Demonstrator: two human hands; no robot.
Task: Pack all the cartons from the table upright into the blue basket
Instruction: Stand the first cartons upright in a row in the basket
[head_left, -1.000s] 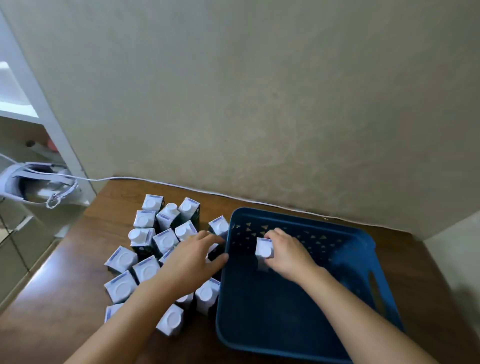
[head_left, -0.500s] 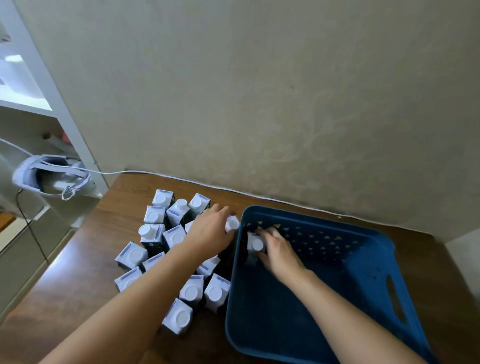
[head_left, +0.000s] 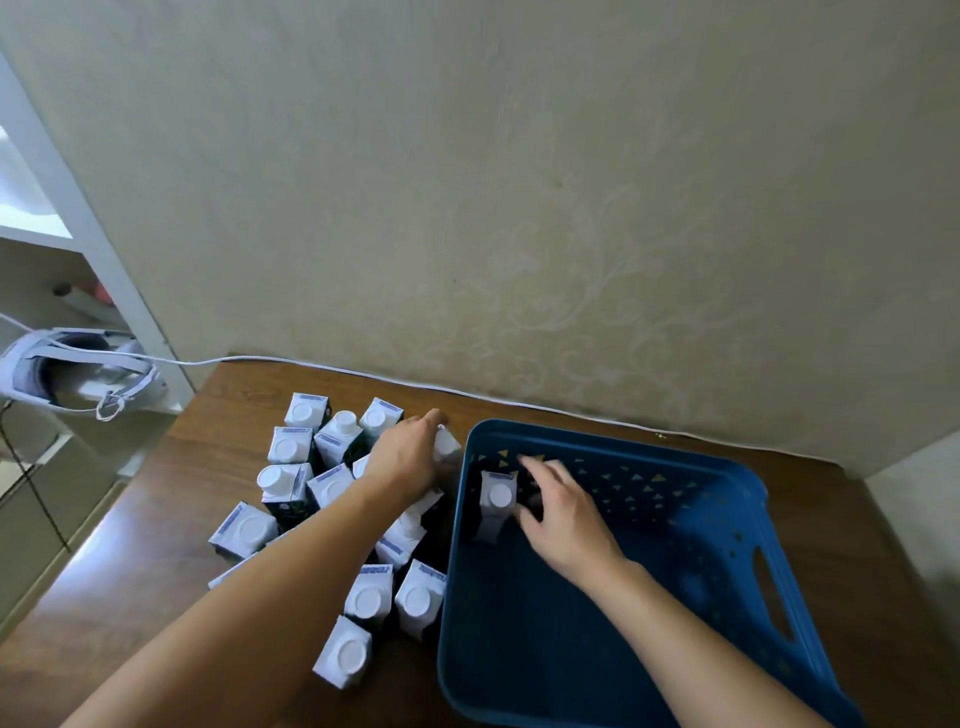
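Note:
A blue basket (head_left: 737, 493) sits on the right of the brown table (head_left: 130, 597). One white carton with a round cap (head_left: 497, 501) stands upright in the basket's far left corner. My right hand (head_left: 563, 512) hovers just right of it, fingers loosely spread, no longer holding it. Several more white cartons (head_left: 332, 488) cluster on the table left of the basket. My left hand (head_left: 408, 457) reaches over them and grips a carton (head_left: 447, 444) beside the basket's far left corner.
A wall rises right behind the table, with a white cable (head_left: 322, 364) along its foot. A white headset (head_left: 67, 371) lies on a shelf to the left. The basket's near and right parts hold nothing.
My right hand set the carton upright in the basket's far left corner and let go. My left hand moved forward over the cluster and closed on a carton by the basket.

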